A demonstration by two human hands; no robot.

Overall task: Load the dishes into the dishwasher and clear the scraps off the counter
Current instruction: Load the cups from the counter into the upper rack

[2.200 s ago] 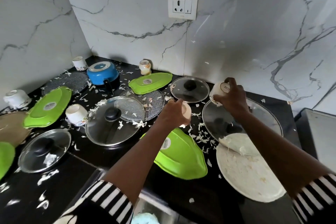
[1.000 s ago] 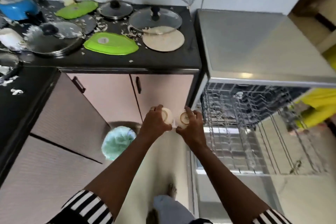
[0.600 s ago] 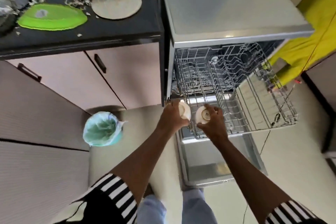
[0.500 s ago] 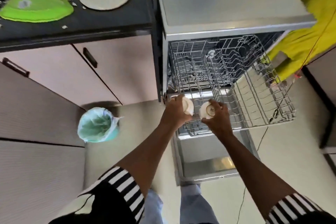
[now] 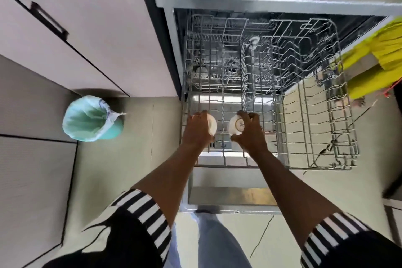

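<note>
Pale floor [image 5: 134, 159] under pulled-out rack [image 5: 304, 167] (bin [image 5: 91, 122] nearby)

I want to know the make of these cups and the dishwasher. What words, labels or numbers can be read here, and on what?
Right-hand cup: a small dark mark on its base, too small and blurred to read.
Left-hand cup: no print shows.
Dishwasher rack and green bin: no label, brand or number shows.

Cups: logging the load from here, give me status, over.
Left hand grips white cup; right hand grips second cup. Both over pulled-out rack, front left corner. No dishes in that corner.
</note>
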